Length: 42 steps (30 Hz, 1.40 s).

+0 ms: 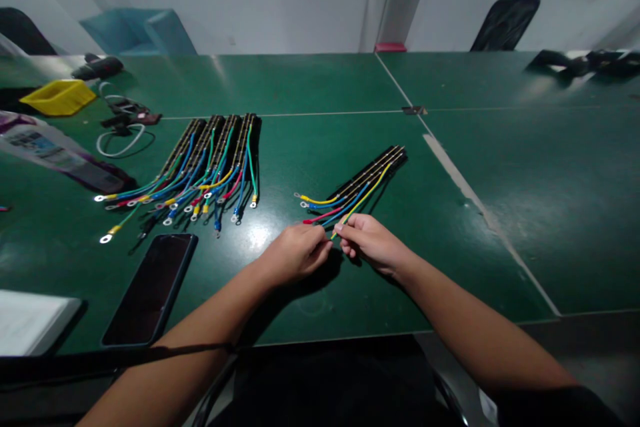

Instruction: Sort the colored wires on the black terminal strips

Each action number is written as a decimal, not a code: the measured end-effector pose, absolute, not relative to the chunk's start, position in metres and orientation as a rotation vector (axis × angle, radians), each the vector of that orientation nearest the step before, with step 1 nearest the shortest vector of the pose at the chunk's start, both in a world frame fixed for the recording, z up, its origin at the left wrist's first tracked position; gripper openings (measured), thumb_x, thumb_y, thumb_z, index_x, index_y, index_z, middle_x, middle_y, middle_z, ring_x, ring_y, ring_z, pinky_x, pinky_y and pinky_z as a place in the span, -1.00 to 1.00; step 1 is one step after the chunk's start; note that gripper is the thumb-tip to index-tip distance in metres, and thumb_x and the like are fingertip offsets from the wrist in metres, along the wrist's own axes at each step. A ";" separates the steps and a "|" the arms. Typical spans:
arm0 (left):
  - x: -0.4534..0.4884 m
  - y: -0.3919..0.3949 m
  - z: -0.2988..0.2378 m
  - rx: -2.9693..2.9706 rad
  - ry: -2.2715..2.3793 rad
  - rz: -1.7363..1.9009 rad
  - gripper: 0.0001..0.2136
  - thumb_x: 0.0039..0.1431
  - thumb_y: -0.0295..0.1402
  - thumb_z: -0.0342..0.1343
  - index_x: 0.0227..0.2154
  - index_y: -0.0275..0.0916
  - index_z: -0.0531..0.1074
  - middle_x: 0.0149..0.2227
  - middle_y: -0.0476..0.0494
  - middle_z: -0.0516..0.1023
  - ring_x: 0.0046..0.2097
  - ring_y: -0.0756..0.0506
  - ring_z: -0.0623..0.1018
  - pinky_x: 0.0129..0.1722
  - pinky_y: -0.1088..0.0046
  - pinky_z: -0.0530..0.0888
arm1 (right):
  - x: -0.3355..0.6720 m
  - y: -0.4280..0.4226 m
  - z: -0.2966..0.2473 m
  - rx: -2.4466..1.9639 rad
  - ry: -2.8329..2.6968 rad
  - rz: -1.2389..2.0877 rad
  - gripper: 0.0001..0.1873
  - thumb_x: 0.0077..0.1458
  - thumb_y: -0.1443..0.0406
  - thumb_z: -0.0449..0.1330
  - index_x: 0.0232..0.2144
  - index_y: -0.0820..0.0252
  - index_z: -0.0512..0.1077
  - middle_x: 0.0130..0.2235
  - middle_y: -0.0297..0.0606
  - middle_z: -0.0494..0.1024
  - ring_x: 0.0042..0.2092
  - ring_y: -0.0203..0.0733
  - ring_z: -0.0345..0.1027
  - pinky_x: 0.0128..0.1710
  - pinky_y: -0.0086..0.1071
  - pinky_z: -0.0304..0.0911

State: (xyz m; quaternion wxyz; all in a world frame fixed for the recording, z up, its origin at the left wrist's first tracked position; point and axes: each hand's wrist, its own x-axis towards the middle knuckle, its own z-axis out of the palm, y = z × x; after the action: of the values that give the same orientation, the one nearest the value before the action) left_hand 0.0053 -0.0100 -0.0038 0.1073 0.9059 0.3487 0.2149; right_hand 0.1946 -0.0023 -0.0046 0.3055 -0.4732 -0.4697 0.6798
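A small wire harness (367, 180) lies on the green table (310, 87), a black sleeved bundle with yellow, blue, red and green-yellow leads fanning toward me. My right hand (373, 243) pinches the end of the green-yellow lead (353, 208). My left hand (295, 252) is closed right beside it, its fingertips meeting the same lead end; what it pinches is hidden. A larger batch of similar harnesses (210, 153) lies to the left, their ring terminals spread out.
A dark phone (150, 290) lies face up near the front edge at left, with a white sheet (30, 320) beside it. Farther left are a plastic bag (55, 153), a yellow tray (57, 97), a white cable (123, 140) and black tools. Black chairs stand behind the table.
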 end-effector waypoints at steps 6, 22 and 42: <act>0.005 -0.011 0.000 2.601 1.043 0.677 -0.81 0.24 -0.35 -0.07 -0.48 -0.27 0.28 -0.56 0.00 0.33 -0.52 0.03 0.29 -0.48 0.50 0.15 | 0.193 -0.004 -0.005 -1.282 -1.270 1.745 -0.68 0.04 0.12 0.22 -0.50 0.24 0.27 -0.61 -0.41 0.37 -0.62 -0.44 0.20 -0.65 -0.56 0.09; 0.017 -0.017 0.006 0.967 0.779 0.536 -0.71 0.17 -0.14 0.06 -0.35 -0.34 0.38 -0.56 -0.03 0.42 -0.57 0.03 0.44 -0.51 0.43 0.48 | 0.191 -0.005 -0.004 -1.202 -1.058 1.737 -0.58 0.00 0.02 0.23 -0.54 0.21 0.21 -0.66 -0.47 0.26 -0.65 -0.47 0.07 -0.67 -0.55 -0.13; 0.015 -0.013 0.005 0.648 0.675 0.406 -0.76 0.08 -0.25 0.21 -0.39 -0.38 0.43 -0.59 0.00 0.36 -0.60 0.14 0.23 -0.59 0.62 0.23 | 0.192 -0.006 -0.001 -1.185 -1.041 1.789 -0.60 0.00 0.02 0.23 -0.53 0.21 0.25 -0.63 -0.47 0.26 -0.63 -0.46 0.10 -0.64 -0.52 -0.07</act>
State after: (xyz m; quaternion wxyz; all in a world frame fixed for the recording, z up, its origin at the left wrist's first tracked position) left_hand 0.0149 -0.0130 0.0051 0.8727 0.3103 0.3231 0.1942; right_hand 0.1923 -0.0057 -0.0010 0.3694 -0.4619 -0.4055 0.6970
